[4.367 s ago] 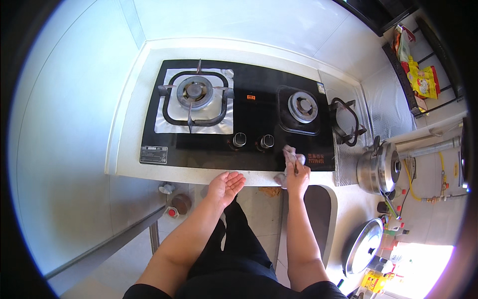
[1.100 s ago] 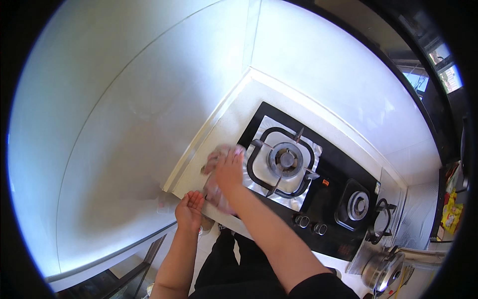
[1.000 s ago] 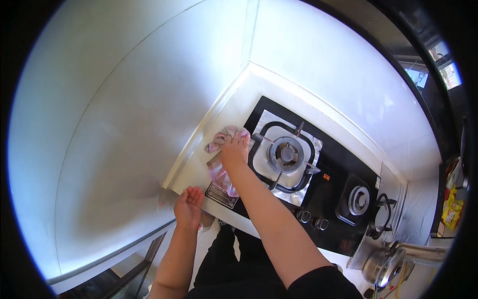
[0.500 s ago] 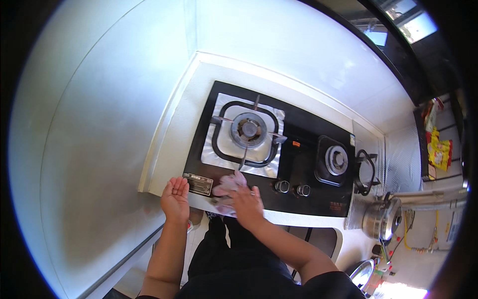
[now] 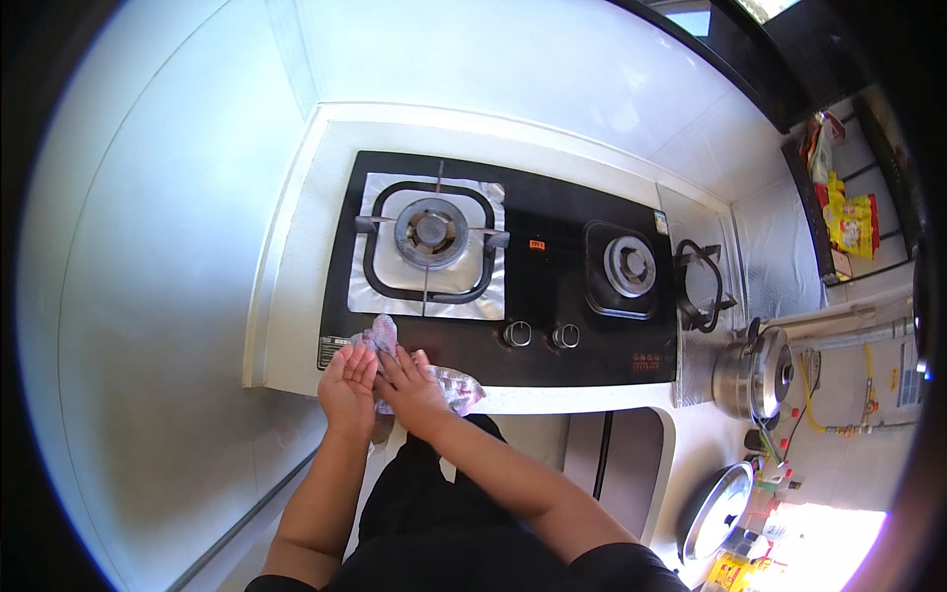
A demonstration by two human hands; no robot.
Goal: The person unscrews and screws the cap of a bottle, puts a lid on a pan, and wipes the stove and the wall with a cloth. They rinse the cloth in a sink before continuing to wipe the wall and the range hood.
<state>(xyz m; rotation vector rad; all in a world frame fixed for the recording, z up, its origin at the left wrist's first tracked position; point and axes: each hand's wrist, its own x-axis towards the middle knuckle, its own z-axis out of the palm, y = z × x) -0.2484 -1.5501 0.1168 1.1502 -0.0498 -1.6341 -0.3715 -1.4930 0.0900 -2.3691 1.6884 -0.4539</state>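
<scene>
Your right hand (image 5: 412, 387) lies flat, fingers spread, pressing a crumpled pinkish cloth (image 5: 434, 377) against the front edge of the black gas stove (image 5: 552, 286), where it meets the white counter (image 5: 296, 296). Your left hand (image 5: 347, 383) sits just beside it, open and cupped, fingertips touching the cloth's left end.
</scene>
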